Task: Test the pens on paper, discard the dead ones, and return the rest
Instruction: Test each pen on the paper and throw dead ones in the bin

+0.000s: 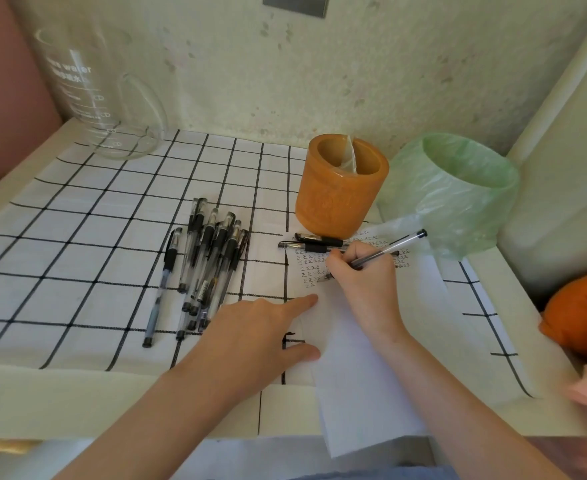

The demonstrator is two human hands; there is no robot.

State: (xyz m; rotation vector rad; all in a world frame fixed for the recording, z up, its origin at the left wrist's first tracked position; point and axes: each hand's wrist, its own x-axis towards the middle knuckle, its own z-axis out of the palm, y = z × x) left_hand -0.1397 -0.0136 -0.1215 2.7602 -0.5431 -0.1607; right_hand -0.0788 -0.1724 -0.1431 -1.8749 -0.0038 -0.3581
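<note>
The pen (385, 250) is gripped in the right hand (361, 275), tip on the paper (364, 358), barrel slanting far-right toward the bin (458, 192), while the open left hand (254, 327) pins the sheet's left edge.

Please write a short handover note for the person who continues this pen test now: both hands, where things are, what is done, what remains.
Right hand: holds a clear pen, tip on the paper.
Left hand: flat, pressing the paper's left edge.
Pile of pens lies left on the checked cloth; two pens lie before the orange holder. Green-bagged bin stands to its right.
Done: rows of test marks written.
Left: judge this pen, test the pile, bin dead ones, return the rest.
</note>
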